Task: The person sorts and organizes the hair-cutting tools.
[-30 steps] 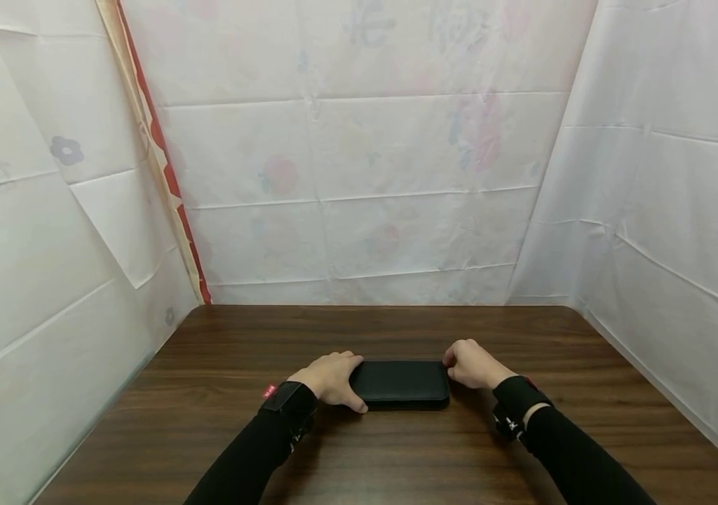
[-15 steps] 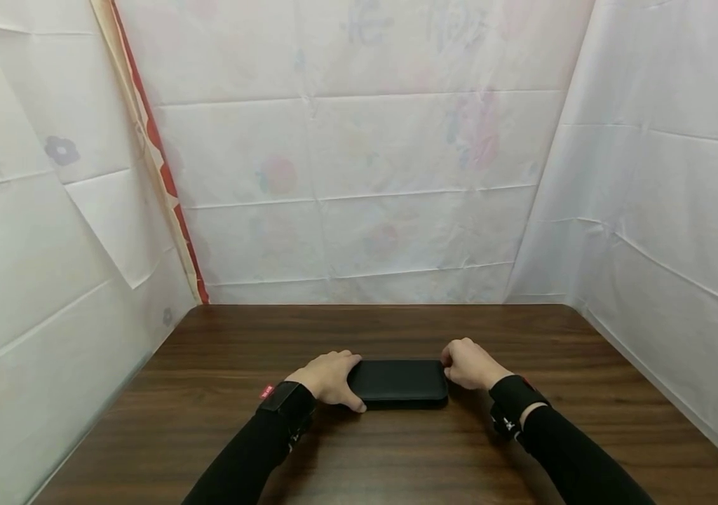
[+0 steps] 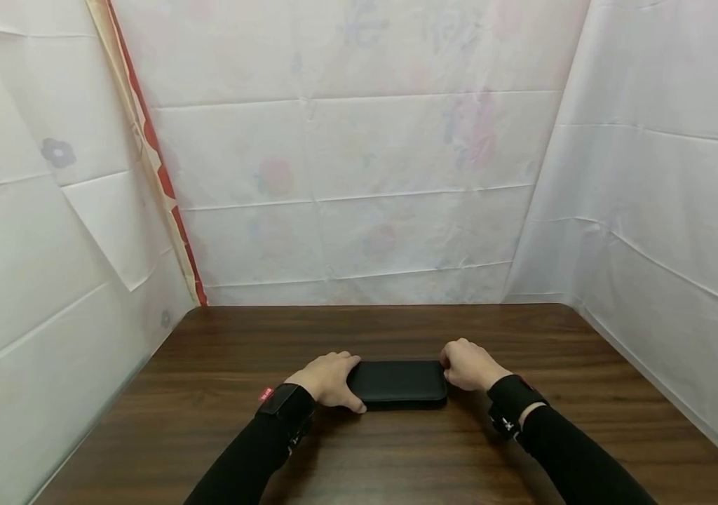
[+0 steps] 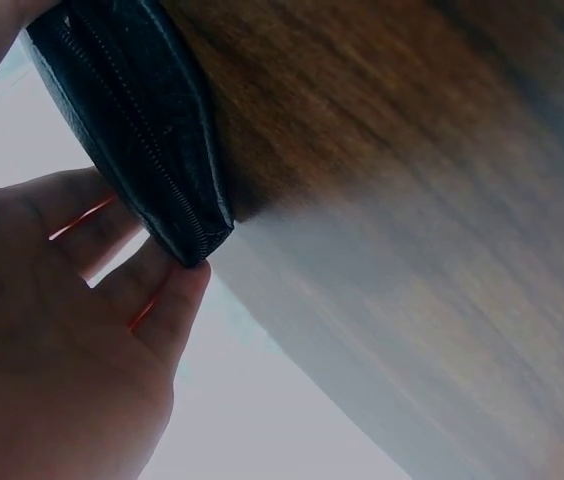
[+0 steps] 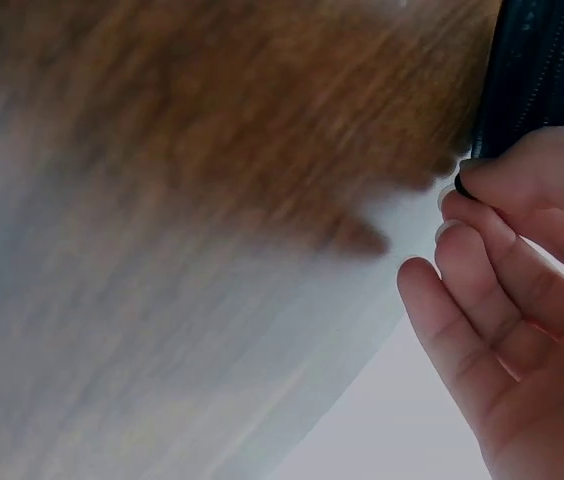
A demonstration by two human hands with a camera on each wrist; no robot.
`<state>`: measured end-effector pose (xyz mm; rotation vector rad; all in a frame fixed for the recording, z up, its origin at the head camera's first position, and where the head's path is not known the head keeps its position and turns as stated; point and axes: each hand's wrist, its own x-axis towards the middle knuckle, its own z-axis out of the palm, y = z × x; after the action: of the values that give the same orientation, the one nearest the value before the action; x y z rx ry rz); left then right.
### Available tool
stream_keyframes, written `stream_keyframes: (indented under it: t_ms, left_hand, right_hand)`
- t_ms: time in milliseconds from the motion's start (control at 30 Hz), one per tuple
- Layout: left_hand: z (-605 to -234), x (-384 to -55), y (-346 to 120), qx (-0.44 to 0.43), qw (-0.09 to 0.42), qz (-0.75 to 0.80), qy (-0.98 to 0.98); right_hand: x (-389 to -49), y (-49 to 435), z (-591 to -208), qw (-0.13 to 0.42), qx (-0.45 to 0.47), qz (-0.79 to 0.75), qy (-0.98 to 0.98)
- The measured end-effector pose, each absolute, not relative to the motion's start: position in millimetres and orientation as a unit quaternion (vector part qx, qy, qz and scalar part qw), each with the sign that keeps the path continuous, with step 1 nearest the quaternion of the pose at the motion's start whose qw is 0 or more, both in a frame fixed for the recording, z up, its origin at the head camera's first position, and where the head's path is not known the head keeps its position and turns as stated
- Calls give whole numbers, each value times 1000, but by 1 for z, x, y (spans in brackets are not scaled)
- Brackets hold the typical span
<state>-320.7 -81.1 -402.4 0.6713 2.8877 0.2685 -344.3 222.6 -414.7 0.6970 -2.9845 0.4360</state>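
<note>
L fingers (image 4: 180,312) in grip round blk zip case (image 3: 397,381), R fingers (image 5: 437,310) in pinch on blk tab (image 5: 464,188)

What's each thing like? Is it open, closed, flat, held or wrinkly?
Black case: lying flat on the table.
Zipper: looks closed at the left end; elsewhere unclear.
Left hand: gripping the case's left end.
Right hand: pinching at the case's right end.
White sheets: hanging, creased.

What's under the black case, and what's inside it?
Brown table shows around the black case; the patch directly beneath is covered. Its inside is hidden; only its outside and zipper show.
</note>
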Motion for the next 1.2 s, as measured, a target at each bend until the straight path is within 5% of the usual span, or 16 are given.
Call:
stream_keyframes:
  t_ms: [567, 1200]
  left_hand:
    - [-403, -322, -82, 230, 86, 92, 965]
    - [-405, -325, -83, 232, 85, 95, 964]
  right_hand:
    - [-339, 230, -411, 19, 296, 120, -947]
    - [-336, 221, -411, 17, 252, 133, -958]
